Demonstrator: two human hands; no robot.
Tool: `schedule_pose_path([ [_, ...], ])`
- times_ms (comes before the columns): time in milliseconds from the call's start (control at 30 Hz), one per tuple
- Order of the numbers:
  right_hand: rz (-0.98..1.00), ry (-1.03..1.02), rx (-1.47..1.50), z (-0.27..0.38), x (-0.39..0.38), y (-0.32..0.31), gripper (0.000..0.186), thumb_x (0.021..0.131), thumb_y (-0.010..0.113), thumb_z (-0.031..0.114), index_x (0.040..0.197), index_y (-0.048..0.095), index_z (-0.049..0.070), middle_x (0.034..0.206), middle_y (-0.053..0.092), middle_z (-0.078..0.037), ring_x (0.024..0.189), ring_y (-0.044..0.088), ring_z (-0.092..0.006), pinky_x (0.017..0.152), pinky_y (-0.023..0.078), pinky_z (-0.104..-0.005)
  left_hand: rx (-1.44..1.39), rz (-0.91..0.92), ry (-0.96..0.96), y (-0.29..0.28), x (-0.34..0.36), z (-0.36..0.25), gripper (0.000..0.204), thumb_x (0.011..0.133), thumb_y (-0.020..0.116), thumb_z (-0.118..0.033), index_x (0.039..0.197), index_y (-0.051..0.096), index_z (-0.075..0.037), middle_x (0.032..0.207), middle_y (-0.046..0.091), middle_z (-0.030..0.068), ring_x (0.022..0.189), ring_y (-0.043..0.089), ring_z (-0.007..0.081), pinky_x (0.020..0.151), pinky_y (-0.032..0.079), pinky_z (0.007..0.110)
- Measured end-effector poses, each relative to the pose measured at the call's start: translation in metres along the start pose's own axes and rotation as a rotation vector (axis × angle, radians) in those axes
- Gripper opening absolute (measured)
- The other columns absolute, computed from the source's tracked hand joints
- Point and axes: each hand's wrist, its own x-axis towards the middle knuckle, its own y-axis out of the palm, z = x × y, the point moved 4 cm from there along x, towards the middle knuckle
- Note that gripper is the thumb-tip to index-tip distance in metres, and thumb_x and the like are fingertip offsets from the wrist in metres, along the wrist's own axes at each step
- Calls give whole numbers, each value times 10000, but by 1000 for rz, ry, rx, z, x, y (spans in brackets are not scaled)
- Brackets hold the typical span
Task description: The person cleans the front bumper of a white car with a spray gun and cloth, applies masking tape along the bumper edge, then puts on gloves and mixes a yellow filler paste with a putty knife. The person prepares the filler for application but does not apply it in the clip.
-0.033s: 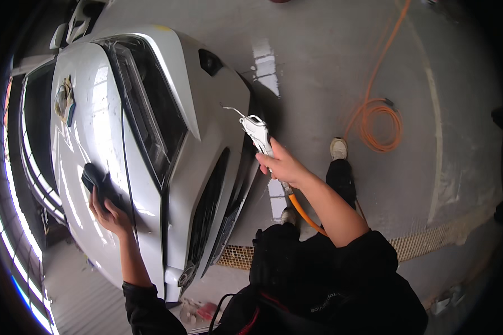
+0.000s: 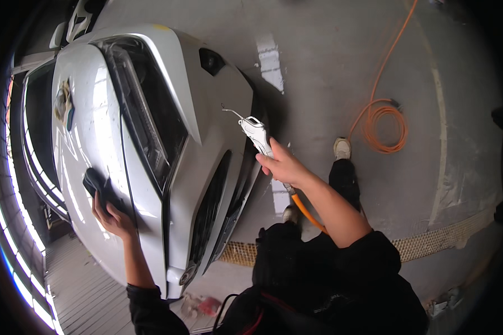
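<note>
White car (image 2: 95,145) with round badge (image 2: 188,273)

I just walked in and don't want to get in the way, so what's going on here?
A person stands at the front of a white car. Their left hand holds a dark pad on the hood. Their right hand grips a white tool with a thin bent nozzle, and an orange hose runs from its base. A crumpled cloth or glove lies farther along the hood, and coiled orange hose rests on the floor to the right.
</note>
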Motion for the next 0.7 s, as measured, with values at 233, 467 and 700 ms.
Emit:
schedule_pose_path([
  [233,35,-26,-150,50,79,-27,417,1089,509,401,1009,484,-7,696,573,-67,549,538,-158,551,461,-338,82,-56,-98,12,-11,21,453,975,434,-190,1333,605,30,1273,623,214,1194,589,369,1092,427,445],
  [467,124,147,53,69,127,-65,465,1112,396,457,1029,523,17,720,513,-9,560,507,-108,494,424,-307,69,-41,-236,13,-17,30,609,1021,412,-433,1397,524,33,1348,584,203,1238,563,335,1109,403,462],
  [700,188,335,20,38,135,-83,492,1112,362,477,1093,556,25,733,510,18,609,528,-72,462,397,-267,-30,-78,-372,10,-20,38,553,969,384,-309,1388,518,25,1364,560,206,1269,544,338,1128,398,456],
])
